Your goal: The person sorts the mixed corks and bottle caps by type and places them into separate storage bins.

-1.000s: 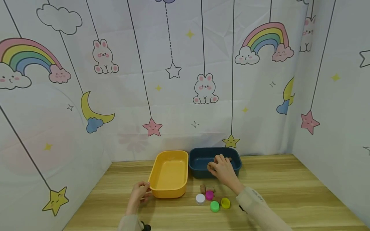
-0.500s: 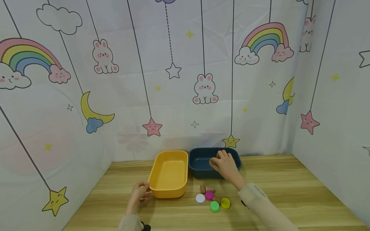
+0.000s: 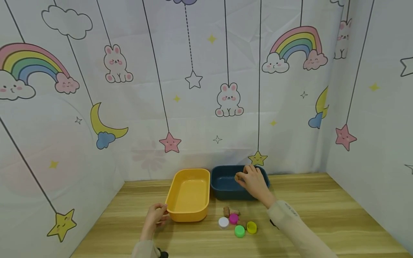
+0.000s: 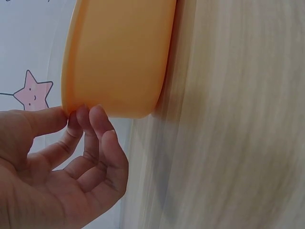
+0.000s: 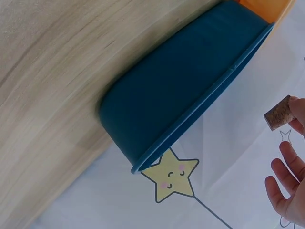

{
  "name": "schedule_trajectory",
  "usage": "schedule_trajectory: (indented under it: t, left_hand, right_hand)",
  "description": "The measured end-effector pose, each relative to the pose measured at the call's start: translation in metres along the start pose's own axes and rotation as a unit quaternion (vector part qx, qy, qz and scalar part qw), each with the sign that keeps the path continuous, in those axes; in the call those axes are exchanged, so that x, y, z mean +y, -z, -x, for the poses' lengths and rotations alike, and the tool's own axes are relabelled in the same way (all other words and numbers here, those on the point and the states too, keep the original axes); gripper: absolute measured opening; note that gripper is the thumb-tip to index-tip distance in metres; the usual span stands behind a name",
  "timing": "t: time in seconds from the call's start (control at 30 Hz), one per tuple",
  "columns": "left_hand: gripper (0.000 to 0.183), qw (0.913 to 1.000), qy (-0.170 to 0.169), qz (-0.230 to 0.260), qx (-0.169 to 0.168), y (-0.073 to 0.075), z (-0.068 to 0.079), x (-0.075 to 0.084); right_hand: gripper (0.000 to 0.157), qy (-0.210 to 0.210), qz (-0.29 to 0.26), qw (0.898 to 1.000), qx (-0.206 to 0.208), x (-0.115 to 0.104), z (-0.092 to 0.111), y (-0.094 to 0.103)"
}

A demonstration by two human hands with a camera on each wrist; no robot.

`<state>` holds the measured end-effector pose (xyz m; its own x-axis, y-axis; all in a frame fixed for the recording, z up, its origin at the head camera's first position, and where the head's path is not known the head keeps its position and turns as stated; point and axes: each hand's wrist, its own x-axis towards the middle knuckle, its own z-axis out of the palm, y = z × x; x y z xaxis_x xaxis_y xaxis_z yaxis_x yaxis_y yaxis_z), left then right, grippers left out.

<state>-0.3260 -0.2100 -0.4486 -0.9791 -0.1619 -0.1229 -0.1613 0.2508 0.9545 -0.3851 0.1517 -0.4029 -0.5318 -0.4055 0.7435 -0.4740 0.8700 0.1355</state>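
Note:
My right hand (image 3: 255,182) is above the dark blue bin (image 3: 229,194), pinching a cork (image 5: 279,113) between thumb and index finger. In the right wrist view the other fingers are spread loosely, and the cork is held out beyond the bin's rim. The thumb and fingertips of my left hand (image 3: 155,215) pinch the rim of the yellow bin (image 3: 188,216) at its near left corner. Part of the blue bin's inside is hidden behind my right hand.
On the wooden table (image 3: 200,240), in front of the bins, lie a white cap (image 3: 223,222), a magenta cap (image 3: 233,218), a green cap (image 3: 240,231) and a yellow cap (image 3: 251,227). Several corks (image 3: 226,211) lie among them. Printed cloth walls (image 3: 193,118) stand behind and at both sides.
My right hand has shifted a little to the right and away from me over the blue bin, the cork coming into clearer view. The left hand stays on the yellow bin's rim.

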Motion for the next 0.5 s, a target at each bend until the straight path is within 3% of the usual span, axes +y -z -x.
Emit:
schedule_trajectory:
  t: [0.5]
  left_hand:
    - [0.016,1.0,-0.006,0.005,0.001,-0.0002,0.001,0.0002]
  right_hand:
    - [0.016,-0.049,-0.034,0.998,-0.017,0.0072,-0.0029,0.0006]
